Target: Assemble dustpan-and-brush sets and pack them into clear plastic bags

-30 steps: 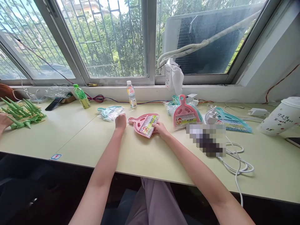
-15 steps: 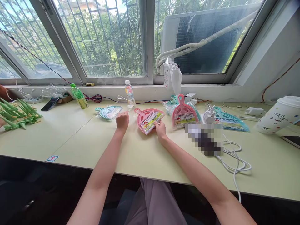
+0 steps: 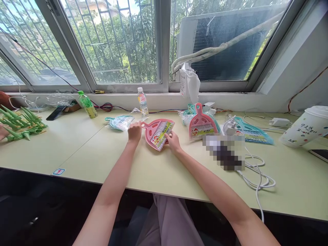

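Observation:
A pink dustpan with a white-bristled brush set in it point(image 3: 154, 131) stands tilted over the table in front of me, its yellow printed label facing up. My right hand point(image 3: 173, 141) grips its lower right edge, thumb on the label. My left hand point(image 3: 134, 132) is closed in a fist beside the handle end, with a crumpled clear plastic bag point(image 3: 137, 112) sticking out above it. Left of that fist lies a wrapped teal dustpan set point(image 3: 119, 122). To the right, a pink dustpan set point(image 3: 202, 124) leans in front of teal ones.
Another teal dustpan point(image 3: 252, 131) lies further right, near white cables point(image 3: 258, 184) and a big paper cup point(image 3: 303, 126). Two bottles, one green point(image 3: 87, 105) and one clear point(image 3: 142, 101), stand toward the window. Green pointed pieces point(image 3: 22, 123) lie far left, with a person's hand point(image 3: 3, 131) beside them.
The pink dustpan has shifted left and tilted, its handle now close to my left fist. My right hand moved slightly left with it. The clear plastic above my left hand has changed shape.

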The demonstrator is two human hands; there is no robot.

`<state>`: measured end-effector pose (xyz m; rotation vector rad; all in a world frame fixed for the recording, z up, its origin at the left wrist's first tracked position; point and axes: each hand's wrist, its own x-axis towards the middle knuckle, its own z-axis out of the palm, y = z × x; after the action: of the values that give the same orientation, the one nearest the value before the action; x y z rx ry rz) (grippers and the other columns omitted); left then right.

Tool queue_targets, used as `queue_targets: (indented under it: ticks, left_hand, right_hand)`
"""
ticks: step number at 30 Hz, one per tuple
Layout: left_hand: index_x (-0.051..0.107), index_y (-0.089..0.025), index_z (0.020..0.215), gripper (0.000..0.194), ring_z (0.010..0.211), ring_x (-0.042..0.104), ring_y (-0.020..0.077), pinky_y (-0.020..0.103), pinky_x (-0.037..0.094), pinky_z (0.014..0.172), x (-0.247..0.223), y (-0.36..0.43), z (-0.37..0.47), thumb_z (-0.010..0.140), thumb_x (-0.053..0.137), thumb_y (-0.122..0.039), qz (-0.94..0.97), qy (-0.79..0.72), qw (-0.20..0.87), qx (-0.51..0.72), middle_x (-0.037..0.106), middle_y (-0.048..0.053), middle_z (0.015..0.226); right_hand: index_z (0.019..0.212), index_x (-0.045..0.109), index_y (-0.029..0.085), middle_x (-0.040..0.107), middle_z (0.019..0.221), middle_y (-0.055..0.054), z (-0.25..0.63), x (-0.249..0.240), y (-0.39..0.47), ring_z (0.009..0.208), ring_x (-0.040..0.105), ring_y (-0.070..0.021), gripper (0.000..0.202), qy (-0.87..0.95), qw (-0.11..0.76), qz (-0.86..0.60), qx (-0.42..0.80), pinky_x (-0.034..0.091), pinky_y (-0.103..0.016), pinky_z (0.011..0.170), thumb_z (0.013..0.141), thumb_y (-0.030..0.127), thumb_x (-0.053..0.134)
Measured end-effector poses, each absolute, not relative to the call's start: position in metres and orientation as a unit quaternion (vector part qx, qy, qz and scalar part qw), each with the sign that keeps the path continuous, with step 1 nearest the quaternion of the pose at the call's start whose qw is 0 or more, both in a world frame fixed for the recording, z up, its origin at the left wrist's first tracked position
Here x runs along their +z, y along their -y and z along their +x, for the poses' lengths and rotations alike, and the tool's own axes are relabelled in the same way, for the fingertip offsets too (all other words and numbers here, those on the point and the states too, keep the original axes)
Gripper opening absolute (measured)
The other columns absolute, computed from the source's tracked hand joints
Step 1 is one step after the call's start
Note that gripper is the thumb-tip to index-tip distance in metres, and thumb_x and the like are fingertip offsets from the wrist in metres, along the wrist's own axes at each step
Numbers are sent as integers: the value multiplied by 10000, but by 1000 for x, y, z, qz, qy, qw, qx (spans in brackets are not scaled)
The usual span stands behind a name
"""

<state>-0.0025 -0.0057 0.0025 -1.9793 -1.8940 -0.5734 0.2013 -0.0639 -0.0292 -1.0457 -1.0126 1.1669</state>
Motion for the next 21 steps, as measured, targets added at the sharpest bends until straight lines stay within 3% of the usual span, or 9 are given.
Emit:
queue_targets:
  ticks: [5, 9, 12, 18, 21]
  left_hand:
    - [557, -137, 1316, 442, 1036, 599, 279, 391, 425, 954, 4, 7, -5, 969, 286, -176, -698, 661, 182, -206, 664, 158, 1069]
    - [550, -142, 1336, 474, 1053, 592, 255, 421, 296, 1115, 4, 8, -3, 949, 277, -120, -699, 649, 208, -216, 670, 129, 1120]
    - [547, -164, 1346, 486, 1077, 586, 246, 429, 251, 1152, 4, 9, 0, 937, 291, -102, -705, 640, 210, -223, 665, 113, 1167]
    - [573, -251, 1329, 547, 1131, 584, 237, 425, 360, 1100, -1, 8, 1, 899, 320, -25, -726, 587, 195, -301, 625, 78, 1275]
    - [653, -254, 1229, 478, 1136, 588, 247, 412, 428, 1042, -3, 7, 0, 905, 368, -50, -740, 555, 195, -326, 623, 81, 1281]
  right_hand:
    - [902, 577, 209, 703, 755, -10, 200, -29, 66, 632, 685, -174, 142, 438, 610, -438, 494, 580, -298, 591, 790, 279, 631]
    - [911, 558, 202, 713, 838, -37, 203, -27, 65, 679, 691, -172, 128, 411, 644, -443, 469, 592, -291, 597, 811, 276, 592]
    - [922, 555, 196, 715, 861, -51, 204, -25, 66, 717, 699, -179, 128, 391, 654, -452, 463, 602, -298, 617, 815, 260, 582]
    - [922, 554, 189, 718, 826, -41, 196, -23, 69, 717, 706, -184, 148, 348, 666, -423, 506, 608, -318, 644, 807, 269, 600]
    - [893, 554, 190, 711, 770, -31, 193, -23, 72, 636, 692, -180, 128, 358, 651, -417, 524, 601, -318, 598, 796, 256, 606]
